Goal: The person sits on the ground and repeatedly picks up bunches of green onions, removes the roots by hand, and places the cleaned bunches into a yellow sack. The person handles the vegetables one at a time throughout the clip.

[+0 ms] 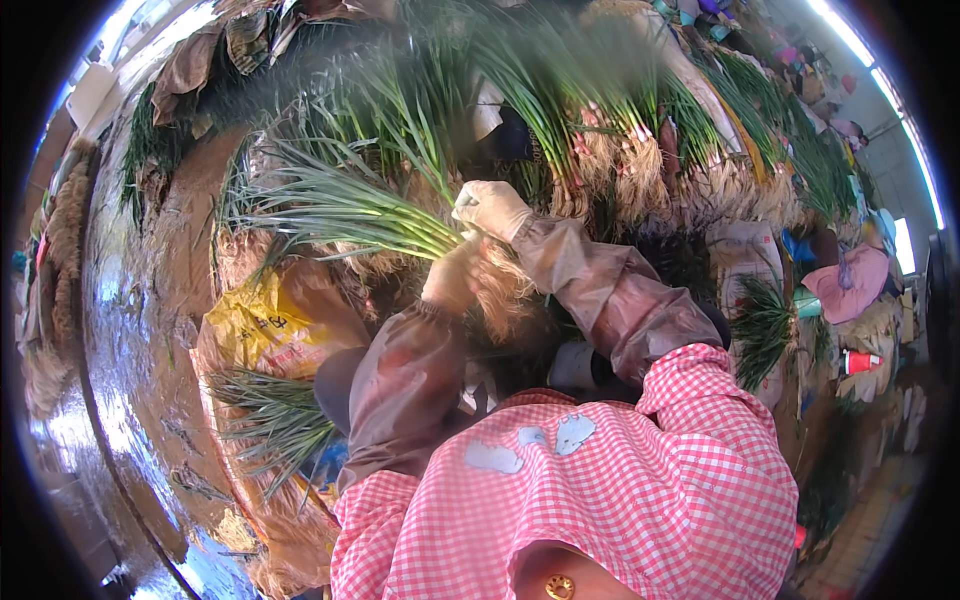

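My left hand, in a pale glove, is closed around a bunch of green onions. Their leaves fan out to the left and their stringy roots hang on the right side of the fist. Just above and touching the bunch, my right hand, also gloved, pinches the lower end of one or more green stalks that point up and to the left. What its fingertips press on is partly hidden. Brown translucent sleeve covers reach over both forearms.
Rooted green onions stand in rows ahead. A yellow plastic bag and a loose leafy bunch lie at left, beside wet floor. Another bunch lies at right, near a person in pink and a red container.
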A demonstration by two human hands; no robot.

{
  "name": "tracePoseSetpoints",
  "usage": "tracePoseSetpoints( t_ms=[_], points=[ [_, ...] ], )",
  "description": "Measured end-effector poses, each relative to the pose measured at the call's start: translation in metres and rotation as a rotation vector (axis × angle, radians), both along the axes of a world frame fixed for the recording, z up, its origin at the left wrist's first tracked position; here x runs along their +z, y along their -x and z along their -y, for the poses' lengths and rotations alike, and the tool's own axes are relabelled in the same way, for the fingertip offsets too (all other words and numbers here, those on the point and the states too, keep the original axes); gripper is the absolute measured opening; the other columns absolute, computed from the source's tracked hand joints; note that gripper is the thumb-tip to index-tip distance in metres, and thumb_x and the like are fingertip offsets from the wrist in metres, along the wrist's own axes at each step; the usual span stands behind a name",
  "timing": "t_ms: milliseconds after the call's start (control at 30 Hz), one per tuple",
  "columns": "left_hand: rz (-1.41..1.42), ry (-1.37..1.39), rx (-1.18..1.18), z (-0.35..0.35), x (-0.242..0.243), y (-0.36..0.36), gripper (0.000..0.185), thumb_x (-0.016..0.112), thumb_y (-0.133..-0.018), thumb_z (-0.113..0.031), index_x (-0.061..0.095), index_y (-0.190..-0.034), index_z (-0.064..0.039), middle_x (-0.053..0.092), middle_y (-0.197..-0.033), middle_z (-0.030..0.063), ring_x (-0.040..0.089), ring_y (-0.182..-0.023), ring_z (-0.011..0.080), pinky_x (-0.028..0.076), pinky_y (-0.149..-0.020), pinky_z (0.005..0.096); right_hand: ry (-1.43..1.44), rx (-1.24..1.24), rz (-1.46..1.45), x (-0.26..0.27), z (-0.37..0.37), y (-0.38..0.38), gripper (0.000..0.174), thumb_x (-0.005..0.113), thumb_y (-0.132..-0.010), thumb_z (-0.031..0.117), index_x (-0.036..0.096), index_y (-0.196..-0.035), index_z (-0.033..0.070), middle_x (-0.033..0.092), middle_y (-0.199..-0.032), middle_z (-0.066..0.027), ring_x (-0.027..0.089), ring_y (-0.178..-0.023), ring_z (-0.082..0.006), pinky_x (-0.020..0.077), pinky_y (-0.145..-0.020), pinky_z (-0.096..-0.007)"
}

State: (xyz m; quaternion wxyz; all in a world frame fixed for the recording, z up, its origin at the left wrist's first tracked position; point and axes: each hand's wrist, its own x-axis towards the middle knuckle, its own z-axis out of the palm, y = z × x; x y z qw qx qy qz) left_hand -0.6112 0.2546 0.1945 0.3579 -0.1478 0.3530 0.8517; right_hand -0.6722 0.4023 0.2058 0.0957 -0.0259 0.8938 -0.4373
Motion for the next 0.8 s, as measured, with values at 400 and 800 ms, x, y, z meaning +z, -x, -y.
tracePoseSetpoints(
  t_ms=[400, 800],
  points=[
    [0.026, -0.074, -0.002, 0.001, 0.0, 0.005, 0.021, 0.055, -0.091, -0.024, 0.061, -0.101, -0.006, 0.062, -0.068, -0.0027, 0.044, -0.038, 0.0038, 0.031, -0.029, 0.016, 0.442, -0.185, 0.21, -0.022, 0.006, 0.013, 0.041, 0.069, -0.079, 0.039, 0.064, -0.096, 0.003, 0.067, -0.091, -0.0079, 0.061, -0.081, -0.0181, 0.0479, -0.071, -0.0332],
    [-0.377, -0.583, 0.172, 0.03, 0.028, 0.01, 0.037, 0.05, -0.092, -0.017, 0.047, -0.124, 0.001, 0.047, -0.13, 0.0196, 0.056, -0.099, 0.0116, 0.047, -0.086, 0.0241, -0.759, 0.389, 0.134, -0.072, -0.147, -0.039, 0.026, 0.052, -0.089, 0.026, 0.061, -0.073, 0.007, 0.065, -0.071, -0.0104, 0.062, -0.06, -0.0211, 0.0502, -0.06, -0.0329]
  ],
)
